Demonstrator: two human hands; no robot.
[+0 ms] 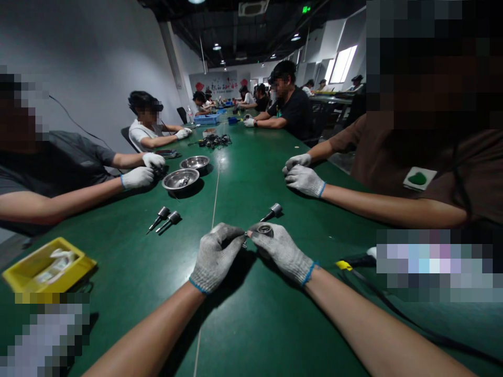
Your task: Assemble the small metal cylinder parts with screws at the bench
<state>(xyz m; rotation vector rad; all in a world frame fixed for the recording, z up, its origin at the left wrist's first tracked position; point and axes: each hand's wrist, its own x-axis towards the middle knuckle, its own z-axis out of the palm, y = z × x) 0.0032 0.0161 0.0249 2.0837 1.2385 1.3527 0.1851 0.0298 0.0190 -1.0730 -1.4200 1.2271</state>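
Note:
Both of my hands wear white knit gloves with blue cuffs and meet above the green table [231, 324]. My left hand [218, 255] is closed in a pinch on a small shiny metal part [245, 242], too small to name. My right hand [281, 248] is closed around a round metal cup-shaped part [264, 229], its open end facing up. The right fingertips also touch the small part. Just beyond lies a metal tool-like piece with a cylindrical head and thin shaft [274, 210]. Two similar shafted pieces [168, 222] lie to the left.
Two steel bowls [168, 184] stand ahead-left, the nearer holding small metal parts. A yellow bin [78, 262] with white items sits at left. Black cable [393, 309] runs along the right. Co-workers' gloved hands [304, 180] work at both sides. A dark pile [215, 141] lies farther back.

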